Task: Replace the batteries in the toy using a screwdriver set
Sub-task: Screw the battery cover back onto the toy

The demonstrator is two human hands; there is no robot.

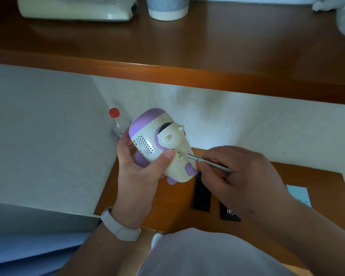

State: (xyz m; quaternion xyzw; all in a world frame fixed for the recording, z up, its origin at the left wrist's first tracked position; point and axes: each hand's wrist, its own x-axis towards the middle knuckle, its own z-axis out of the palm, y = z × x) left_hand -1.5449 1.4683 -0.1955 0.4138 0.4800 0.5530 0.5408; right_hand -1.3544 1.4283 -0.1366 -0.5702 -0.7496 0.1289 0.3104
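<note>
Over the wooden table (173, 212), our left hand (135, 170) grips the toy (147, 134), our right hand (243, 176) pinches the screwdriver (195, 157); if its tip tilts, we may strip the screw (179, 152).

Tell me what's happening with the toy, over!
Left hand grips toy. Right hand pinches screwdriver, tip at the screw. Nothing blocking the tip.
</note>
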